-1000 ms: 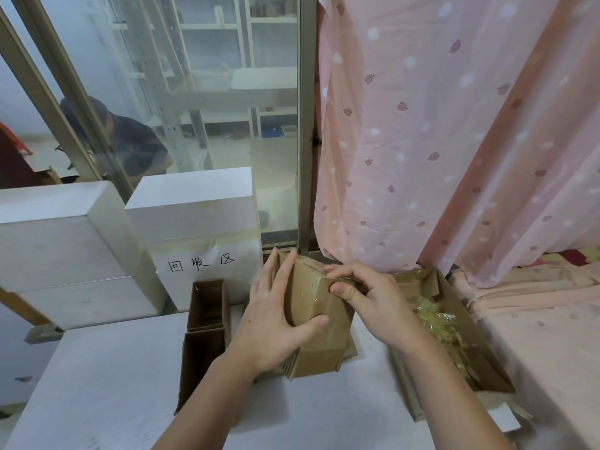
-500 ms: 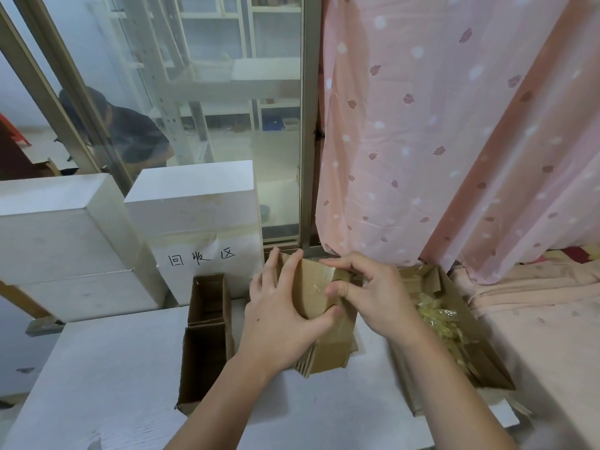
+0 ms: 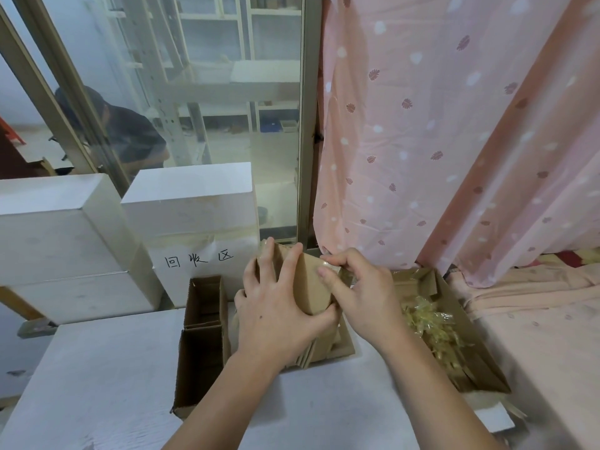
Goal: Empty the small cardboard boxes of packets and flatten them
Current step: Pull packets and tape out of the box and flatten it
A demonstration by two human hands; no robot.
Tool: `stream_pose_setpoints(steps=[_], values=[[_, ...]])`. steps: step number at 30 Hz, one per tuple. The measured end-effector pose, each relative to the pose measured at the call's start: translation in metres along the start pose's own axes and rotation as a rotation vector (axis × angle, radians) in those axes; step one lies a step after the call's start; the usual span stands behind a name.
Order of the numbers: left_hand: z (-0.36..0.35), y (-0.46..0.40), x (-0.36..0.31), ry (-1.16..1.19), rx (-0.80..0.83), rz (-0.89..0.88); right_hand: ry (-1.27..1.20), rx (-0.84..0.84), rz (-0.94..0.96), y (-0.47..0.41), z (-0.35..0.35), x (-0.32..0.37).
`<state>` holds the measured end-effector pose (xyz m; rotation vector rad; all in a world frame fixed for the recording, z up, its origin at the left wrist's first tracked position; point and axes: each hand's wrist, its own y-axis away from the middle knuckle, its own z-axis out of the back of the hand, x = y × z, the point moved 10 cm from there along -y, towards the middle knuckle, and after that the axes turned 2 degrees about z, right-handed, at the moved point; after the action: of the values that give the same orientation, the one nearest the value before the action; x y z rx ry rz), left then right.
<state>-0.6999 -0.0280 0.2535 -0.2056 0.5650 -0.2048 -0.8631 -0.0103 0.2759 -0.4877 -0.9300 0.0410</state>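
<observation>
Clasping small box [image 3: 310, 287]: left hand [image 3: 276, 316], right hand [image 3: 363, 297] pinching.

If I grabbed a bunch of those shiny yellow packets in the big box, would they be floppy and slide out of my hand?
Probably floppy: the yellow packets lie crumpled in a loose heap inside the open cardboard box. Their glossy wrapping looks slick, so some would likely slip from a handful. They seem light, since thin film shows through, though their contents can't be seen.

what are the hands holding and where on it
Small cardboard box: left hand grips its side, right hand pinches the taped top edge.
</observation>
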Motion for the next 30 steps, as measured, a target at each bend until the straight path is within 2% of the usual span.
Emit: stream_pose_setpoints(steps=[4,13,15,19,23,28,30], values=[[-0.001,-0.001,0.002,0.001,0.019,-0.008,0.055,-0.015,0.028,-0.001,0.001,0.002],[-0.007,-0.001,0.019,0.055,0.06,0.008,-0.079,0.275,-0.071,0.002,-0.02,-0.003],[-0.007,0.0,0.019,0.061,0.059,0.011,-0.016,0.255,-0.063,0.002,-0.022,-0.005],[-0.009,0.002,0.017,0.056,0.058,0.003,0.075,0.084,0.043,-0.001,-0.013,0.005],[-0.012,0.003,0.02,0.076,0.068,-0.004,0.115,0.058,0.081,-0.003,-0.01,0.008],[-0.012,0.004,0.026,0.151,0.048,-0.034,-0.025,0.042,0.049,-0.001,-0.009,0.004],[-0.011,0.005,0.031,0.207,0.028,-0.032,-0.125,0.085,0.03,-0.001,-0.012,0.003]])
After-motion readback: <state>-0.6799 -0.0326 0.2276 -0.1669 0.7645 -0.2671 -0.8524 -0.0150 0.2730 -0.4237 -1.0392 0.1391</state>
